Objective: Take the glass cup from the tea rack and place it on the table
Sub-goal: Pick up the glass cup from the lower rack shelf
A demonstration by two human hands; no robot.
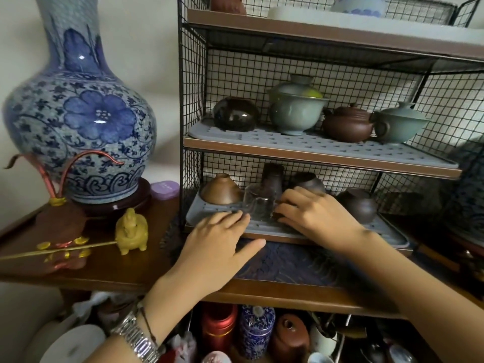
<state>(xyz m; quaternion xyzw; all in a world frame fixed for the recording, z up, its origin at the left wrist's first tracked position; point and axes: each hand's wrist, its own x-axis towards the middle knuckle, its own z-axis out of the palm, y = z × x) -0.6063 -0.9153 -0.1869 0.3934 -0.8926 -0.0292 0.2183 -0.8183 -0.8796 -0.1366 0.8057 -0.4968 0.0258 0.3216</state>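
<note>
A clear glass cup [259,203] stands on the grey mat of the tea rack's [322,157] lowest shelf, between an upturned brown cup and dark cups. My right hand [314,218] reaches into that shelf from the right, its fingertips at the glass cup's right side; whether they grip it is unclear. My left hand [220,244] lies flat, fingers apart, on the front edge of the grey mat just left of and below the glass cup, holding nothing. The wooden table [125,260] carries the rack.
A large blue-and-white vase [81,113] stands at left beside the rack's mesh side. A yellow figurine [132,229], a gold stick and red ornaments lie on the table's left part. A dark patterned mat [293,260] lies before the rack. Teapots and lidded bowls fill the middle shelf.
</note>
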